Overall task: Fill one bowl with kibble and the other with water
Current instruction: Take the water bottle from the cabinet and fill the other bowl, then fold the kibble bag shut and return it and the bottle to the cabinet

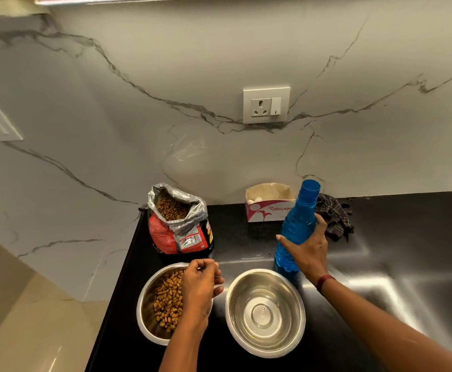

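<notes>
- Nearest us on the dark desk [353, 345] stand two steel bowls side by side, just apart. The left bowl [149, 326] holds a layer of kibble [167, 299]. The right bowl [265, 312] shows clear water lying over its bottom.
- Our left hand [202, 285] hovers over the left bowl with its fingers [206, 264] curled loosely inward. We cannot tell whether any kibble is pinched in them.
- Our right hand [308, 251] wraps its fingers around the blue bottle [296, 229], which stands upright on the desk just behind the right bowl. The cap appears to be on.
- We judge the water step to be in hand or just ending. If more water is needed, we should take the cap off, lift the bottle clear of the rim, tip it slowly over the middle of the bowl, and keep the stream low so it does not splash onto the desk.
- The left hand could steady the right bowl while we pour, since the steel may slide on the smooth surface.
- Farther back, the open kibble bag [179, 224] stands behind the left bowl, close enough for a top-up.
- Beyond the bottle sit a small cardboard box [269, 208] and a checked cloth [333, 218] near the wall. The cloth is handy for drips.
</notes>
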